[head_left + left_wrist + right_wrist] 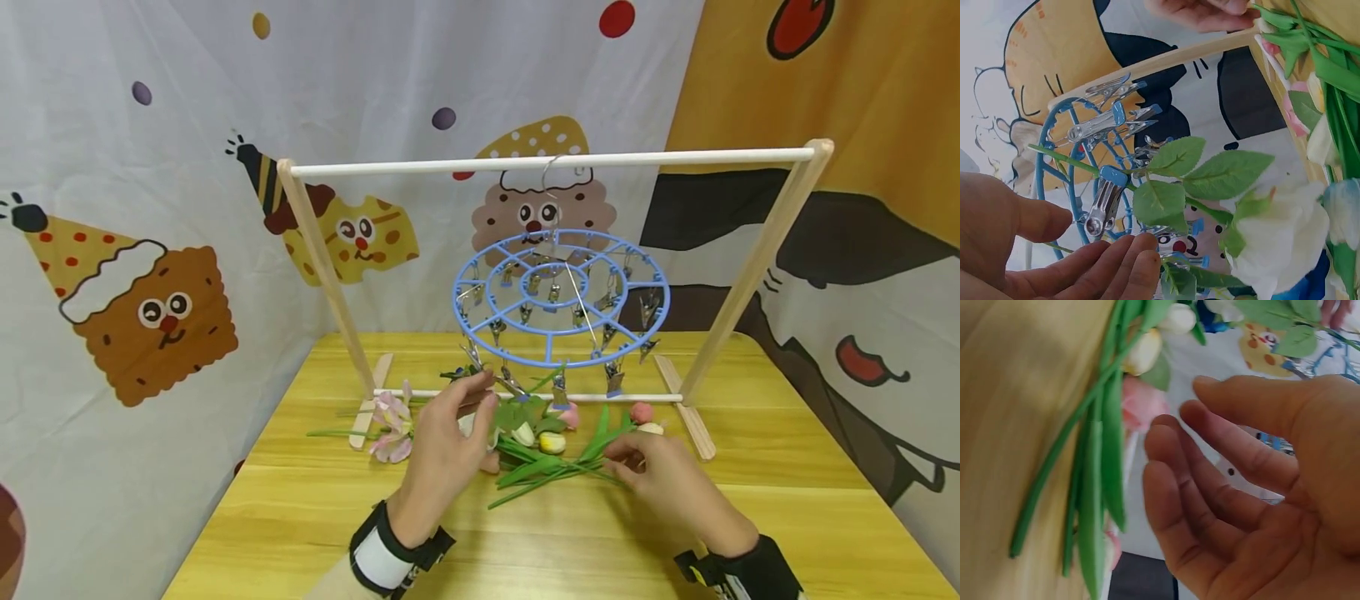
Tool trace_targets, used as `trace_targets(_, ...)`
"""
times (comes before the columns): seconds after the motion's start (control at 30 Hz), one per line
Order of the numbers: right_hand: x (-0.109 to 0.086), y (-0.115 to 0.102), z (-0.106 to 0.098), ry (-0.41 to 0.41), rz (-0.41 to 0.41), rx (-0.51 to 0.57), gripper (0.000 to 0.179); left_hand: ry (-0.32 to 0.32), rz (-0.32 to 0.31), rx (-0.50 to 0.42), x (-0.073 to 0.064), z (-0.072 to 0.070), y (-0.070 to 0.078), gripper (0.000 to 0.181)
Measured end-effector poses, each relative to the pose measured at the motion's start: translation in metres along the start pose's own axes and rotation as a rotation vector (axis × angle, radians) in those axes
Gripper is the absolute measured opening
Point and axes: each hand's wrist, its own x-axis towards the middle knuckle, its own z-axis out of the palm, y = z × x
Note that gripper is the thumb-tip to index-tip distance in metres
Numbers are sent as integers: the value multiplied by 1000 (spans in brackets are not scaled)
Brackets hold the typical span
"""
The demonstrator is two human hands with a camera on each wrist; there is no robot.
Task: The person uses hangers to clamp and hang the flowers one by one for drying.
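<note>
A white rose (1282,240) with green leaves hangs flower-down in the left wrist view, its stem held in a blue-tipped metal clip (1105,203). My left hand (450,437) is beside that clip, thumb and fingers parted around it and holding nothing. The clip belongs to a round blue drying hanger (549,336) with several more clips. On the table lie tulips with green stems (543,468), their heads white, yellow and pink. My right hand (667,479) hovers by these stems, fingers loosely bent with nothing in them.
A wooden rack (412,167) carries the hanger on its top bar, its feet on the wooden table (300,517). A pink lily-like flower (392,425) lies by the left foot. Behind stands a cartoon-printed cloth (360,100).
</note>
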Motion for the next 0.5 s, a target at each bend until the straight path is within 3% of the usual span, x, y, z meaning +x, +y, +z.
trace_targets(0.27,2,13,15,-51,15,-54,11,14,79,76,-13,0,1,28)
trace_targets(0.5,5,16,22,-85,23,-69,14,-5,163,76,-22,9,0,22)
